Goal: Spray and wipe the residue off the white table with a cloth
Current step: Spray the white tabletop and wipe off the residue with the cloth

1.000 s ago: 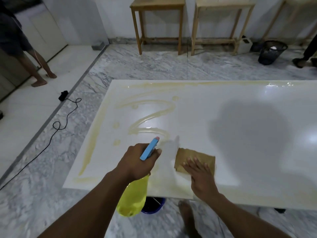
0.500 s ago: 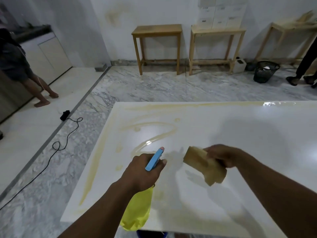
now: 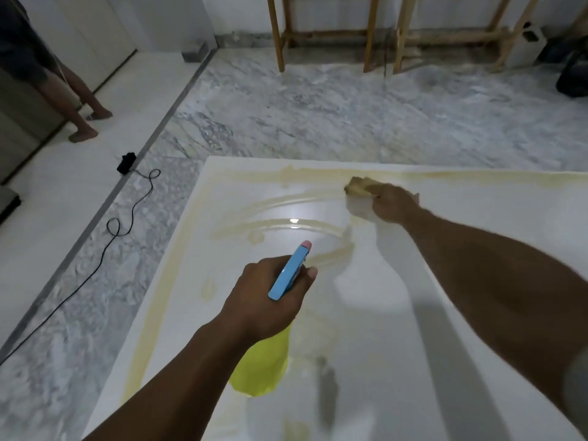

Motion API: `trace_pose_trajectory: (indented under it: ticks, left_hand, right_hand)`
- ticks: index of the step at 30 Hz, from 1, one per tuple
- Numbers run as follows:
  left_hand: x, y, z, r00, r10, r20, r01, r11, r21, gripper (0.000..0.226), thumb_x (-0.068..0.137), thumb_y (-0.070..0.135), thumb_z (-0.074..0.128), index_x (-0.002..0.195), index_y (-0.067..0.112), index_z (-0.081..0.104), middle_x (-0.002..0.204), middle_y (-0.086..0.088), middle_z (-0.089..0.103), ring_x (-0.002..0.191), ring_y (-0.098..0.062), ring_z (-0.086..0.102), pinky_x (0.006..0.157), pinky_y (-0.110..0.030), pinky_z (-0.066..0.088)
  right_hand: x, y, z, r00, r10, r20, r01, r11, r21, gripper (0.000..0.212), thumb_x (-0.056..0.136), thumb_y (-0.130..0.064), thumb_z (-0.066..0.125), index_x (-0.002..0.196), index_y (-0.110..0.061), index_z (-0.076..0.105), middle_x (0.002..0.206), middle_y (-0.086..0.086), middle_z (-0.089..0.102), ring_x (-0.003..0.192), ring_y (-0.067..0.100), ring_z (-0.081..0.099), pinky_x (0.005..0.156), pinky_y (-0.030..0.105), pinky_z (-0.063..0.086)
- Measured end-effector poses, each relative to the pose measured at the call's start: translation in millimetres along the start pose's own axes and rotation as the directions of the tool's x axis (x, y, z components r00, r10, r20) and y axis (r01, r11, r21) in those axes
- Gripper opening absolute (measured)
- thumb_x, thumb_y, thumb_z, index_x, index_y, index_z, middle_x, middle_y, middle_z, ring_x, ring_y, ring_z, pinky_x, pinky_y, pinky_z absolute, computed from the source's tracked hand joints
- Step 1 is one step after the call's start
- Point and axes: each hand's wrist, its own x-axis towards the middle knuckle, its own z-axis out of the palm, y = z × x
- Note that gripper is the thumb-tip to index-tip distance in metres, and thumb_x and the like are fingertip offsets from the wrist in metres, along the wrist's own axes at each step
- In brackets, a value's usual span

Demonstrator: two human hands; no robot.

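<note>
The white table carries yellowish residue streaks along its far and left edges and in curved smears near the middle. My left hand grips a spray bottle with a yellow body and a blue head, held over the table's near-left part, nozzle pointing away from me. My right hand is stretched out to the far side and presses a tan cloth flat on the table, on the residue band there.
A person's bare legs stand on the pale floor at the far left. A black cable with a plug lies on the marble floor left of the table. Wooden table legs and a dark bin are at the back.
My right hand has carried the cloth from the near middle of the table out to its far edge and set it down there. My left hand with the bottle stayed about where it was.
</note>
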Motion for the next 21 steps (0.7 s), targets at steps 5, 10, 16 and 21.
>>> trace_pose_trajectory:
  ticks: [5,10,16,21]
  left_hand:
    - [-3,-21,5,0.998,-0.055,0.040,0.056,0.998,-0.018,0.044,0.098,0.051,0.060,0.073,0.015,0.055,0.067,-0.012,0.064,0.057,-0.028,0.069,0.062,-0.041,0.060]
    - [-35,-29,-7,0.995,-0.082,0.047,0.081,0.996,0.028,0.046,0.098,0.048,0.061,0.078,0.007,0.056,0.066,-0.010,0.067,0.053,-0.016,0.073,0.063,-0.035,0.060]
    - [-117,-38,-24,1.000,-0.006,0.027,0.003,0.993,0.116,0.046,0.098,0.050,0.060,0.075,0.011,0.055,0.069,-0.017,0.066,0.065,-0.036,0.072,0.070,-0.055,0.059]
    - [-206,-51,-31,0.999,0.021,0.029,-0.023,0.996,0.086,0.048,0.099,0.050,0.059,0.072,0.011,0.050,0.061,-0.014,0.059,0.058,-0.027,0.070,0.066,-0.046,0.060]
  right_hand:
    - [-24,20,80,0.979,-0.177,-0.104,0.162,0.977,-0.140,0.066,0.089,0.001,0.041,0.149,-0.027,0.041,0.162,-0.002,0.030,0.153,0.023,0.013,0.121,0.054,0.009]
    - [-94,23,106,0.964,-0.242,-0.114,0.231,0.968,-0.103,0.069,0.087,0.004,0.042,0.148,-0.028,0.043,0.160,-0.003,0.034,0.153,0.022,0.018,0.121,0.051,0.009]
    - [-246,18,164,0.947,-0.277,-0.162,0.270,0.961,-0.060,0.071,0.084,0.004,0.047,0.146,-0.030,0.047,0.158,-0.006,0.037,0.152,0.019,0.020,0.121,0.047,0.009]
    - [-371,8,216,0.965,-0.234,-0.118,0.232,0.972,-0.037,0.074,0.083,0.006,0.045,0.146,-0.032,0.045,0.158,-0.009,0.033,0.152,0.016,0.017,0.121,0.043,0.005]
